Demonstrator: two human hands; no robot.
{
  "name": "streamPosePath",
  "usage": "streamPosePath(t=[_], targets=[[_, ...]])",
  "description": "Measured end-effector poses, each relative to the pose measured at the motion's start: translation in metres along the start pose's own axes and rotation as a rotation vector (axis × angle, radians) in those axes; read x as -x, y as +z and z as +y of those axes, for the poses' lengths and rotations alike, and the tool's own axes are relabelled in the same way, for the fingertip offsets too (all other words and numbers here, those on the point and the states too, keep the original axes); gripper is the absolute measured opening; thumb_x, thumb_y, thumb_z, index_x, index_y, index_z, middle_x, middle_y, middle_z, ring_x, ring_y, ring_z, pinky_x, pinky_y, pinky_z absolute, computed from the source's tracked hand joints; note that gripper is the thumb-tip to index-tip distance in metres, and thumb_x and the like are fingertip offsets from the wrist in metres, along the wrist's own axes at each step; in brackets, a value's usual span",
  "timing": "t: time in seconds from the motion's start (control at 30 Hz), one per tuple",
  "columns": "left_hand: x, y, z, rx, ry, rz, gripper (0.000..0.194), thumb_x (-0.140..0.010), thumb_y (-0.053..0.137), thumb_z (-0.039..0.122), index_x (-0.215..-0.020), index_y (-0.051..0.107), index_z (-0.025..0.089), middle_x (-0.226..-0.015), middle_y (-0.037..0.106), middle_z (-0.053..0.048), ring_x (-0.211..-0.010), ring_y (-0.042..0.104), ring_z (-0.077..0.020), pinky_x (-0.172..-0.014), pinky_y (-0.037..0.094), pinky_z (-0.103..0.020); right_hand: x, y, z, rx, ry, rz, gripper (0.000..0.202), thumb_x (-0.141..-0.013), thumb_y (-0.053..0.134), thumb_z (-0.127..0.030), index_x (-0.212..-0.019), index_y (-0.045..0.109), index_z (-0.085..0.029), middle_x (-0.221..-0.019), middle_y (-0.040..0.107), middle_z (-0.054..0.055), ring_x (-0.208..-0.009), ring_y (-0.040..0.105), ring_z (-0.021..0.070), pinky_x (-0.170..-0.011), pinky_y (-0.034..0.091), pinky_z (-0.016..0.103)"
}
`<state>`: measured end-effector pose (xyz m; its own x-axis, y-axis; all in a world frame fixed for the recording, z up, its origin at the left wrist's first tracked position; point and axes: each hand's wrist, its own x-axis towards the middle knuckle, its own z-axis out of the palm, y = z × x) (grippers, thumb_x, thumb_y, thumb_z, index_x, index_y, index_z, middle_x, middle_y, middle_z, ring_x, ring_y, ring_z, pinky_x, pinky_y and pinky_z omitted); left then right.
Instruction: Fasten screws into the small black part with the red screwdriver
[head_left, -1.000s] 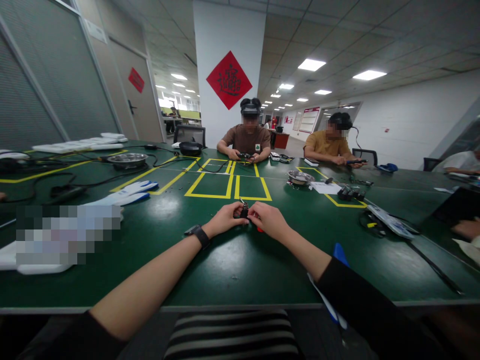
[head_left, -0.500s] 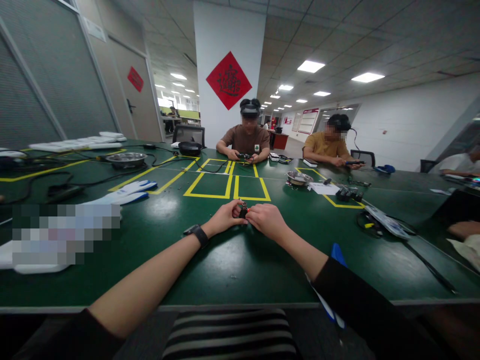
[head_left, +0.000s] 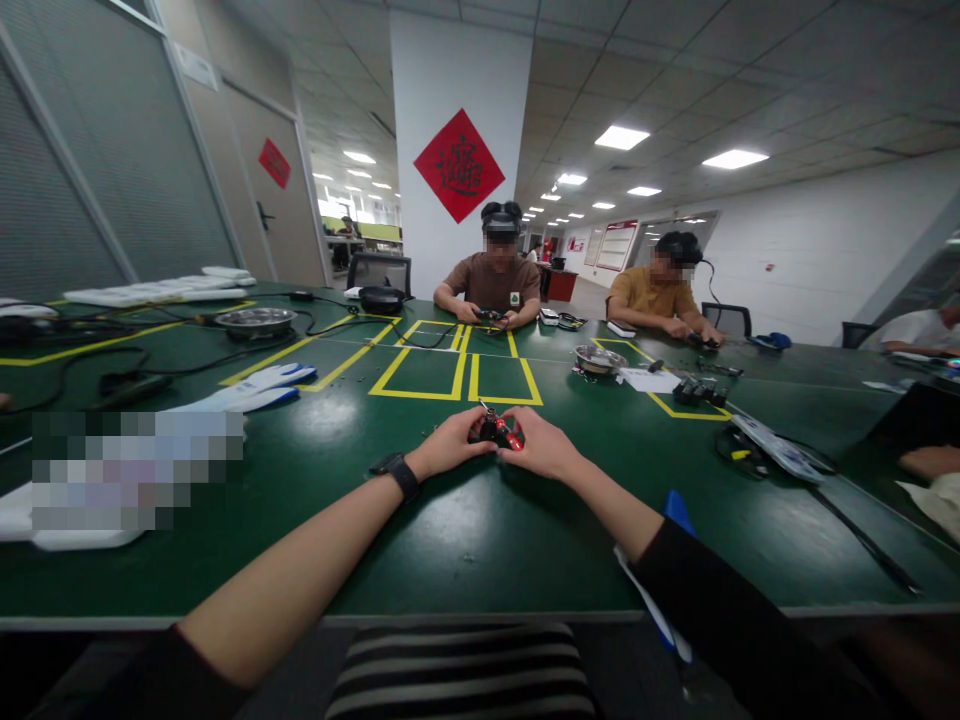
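Observation:
My left hand (head_left: 452,446) is closed, its thumb and fingers around a small black part (head_left: 488,428) just above the green table. A thin metal tip sticks up at the top of this part. Close against it, my right hand (head_left: 546,446) pinches a small red-and-black piece (head_left: 511,437) that looks like a tool handle. It slants from the black part toward the right palm. My fingers partly cover both items, and their exact kind is too small to make out.
Yellow tape boxes (head_left: 418,394) mark the green table (head_left: 420,560) ahead. White-and-blue gloves (head_left: 247,388) lie at left. A metal bowl (head_left: 600,360), paper (head_left: 651,380) and black parts (head_left: 701,390) stand at right. Two people sit across, their hands on small items.
My right hand has opened its grip somewhat and turned, and more of the red-and-black piece shows now. My left hand stays around the black part.

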<state>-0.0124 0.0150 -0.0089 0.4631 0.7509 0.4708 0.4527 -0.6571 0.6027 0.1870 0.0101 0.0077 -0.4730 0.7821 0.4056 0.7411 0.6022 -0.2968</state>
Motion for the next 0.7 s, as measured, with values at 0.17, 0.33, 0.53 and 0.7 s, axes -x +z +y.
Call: streamPosePath(t=[0.17,0.33,0.53,0.7], targets=[[0.000,-0.001,0.001,-0.030,-0.012,-0.003,0.037,-0.069,0.065,0.036,-0.099,0.054,0.017,-0.083,0.059,-0.002,-0.073,0.053,-0.0157,-0.065,0.042,-0.027,-0.002,0.012,0.009,-0.073,0.197,0.001,0.036,-0.070,0.063,-0.029,-0.102,0.053,-0.017,-0.089,0.062,0.008,-0.074,0.058,0.0180,-0.061,0.038,0.026],[0.000,-0.001,0.001,-0.017,-0.013,-0.021,0.044,-0.070,0.064,0.038,-0.107,0.053,0.017,-0.088,0.060,-0.003,-0.075,0.055,-0.0163,-0.067,0.044,-0.028,-0.011,-0.001,0.012,-0.489,0.335,0.279,0.026,-0.081,0.047,-0.042,-0.085,0.054,-0.018,-0.056,0.053,-0.003,-0.052,0.051,0.0118,-0.051,0.037,0.023],[0.000,-0.001,0.000,-0.018,0.002,-0.027,0.043,-0.072,0.063,0.039,-0.108,0.053,0.017,-0.092,0.060,-0.004,-0.078,0.055,-0.0166,-0.070,0.045,-0.029,-0.012,-0.024,0.000,-1.424,0.214,0.346,0.021,-0.076,0.056,-0.041,-0.082,0.052,-0.021,-0.047,0.036,-0.009,-0.036,0.024,0.0047,-0.033,0.019,0.015],[0.000,0.000,-0.002,-0.029,0.028,-0.010,0.039,-0.073,0.063,0.037,-0.105,0.054,0.017,-0.092,0.060,-0.005,-0.078,0.055,-0.0169,-0.071,0.046,-0.030,-0.011,-0.025,-0.007,-1.765,0.221,0.314,0.013,-0.074,0.061,-0.028,-0.073,0.051,-0.020,-0.048,0.029,-0.010,-0.039,0.026,0.0041,-0.036,0.031,0.013]])
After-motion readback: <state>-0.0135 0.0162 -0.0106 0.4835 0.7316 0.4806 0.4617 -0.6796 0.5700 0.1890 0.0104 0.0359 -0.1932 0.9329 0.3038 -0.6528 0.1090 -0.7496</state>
